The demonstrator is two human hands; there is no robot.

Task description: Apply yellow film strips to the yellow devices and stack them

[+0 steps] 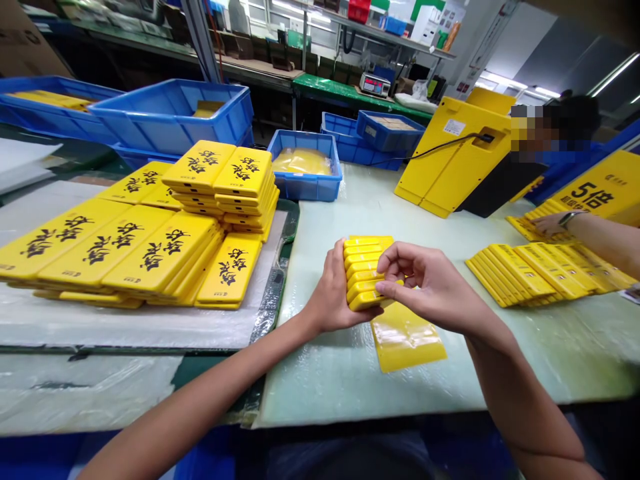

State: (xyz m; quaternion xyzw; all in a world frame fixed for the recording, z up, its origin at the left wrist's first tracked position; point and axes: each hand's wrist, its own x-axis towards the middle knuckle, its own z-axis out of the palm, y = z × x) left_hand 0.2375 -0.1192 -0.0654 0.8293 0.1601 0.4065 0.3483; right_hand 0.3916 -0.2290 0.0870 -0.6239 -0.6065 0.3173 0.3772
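Our left hand (pixel 333 293) and right hand (pixel 425 283) clamp their fingers around the glossy yellow plastic cases (pixel 361 267) to hold them square.

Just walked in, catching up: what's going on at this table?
A person holds a stack of yellow cases on edge between the left hand and right hand, by a flat yellow sheet on the table. Piles of printed yellow cases sit at left; a co-worker's hand rests by a fanned row at right.
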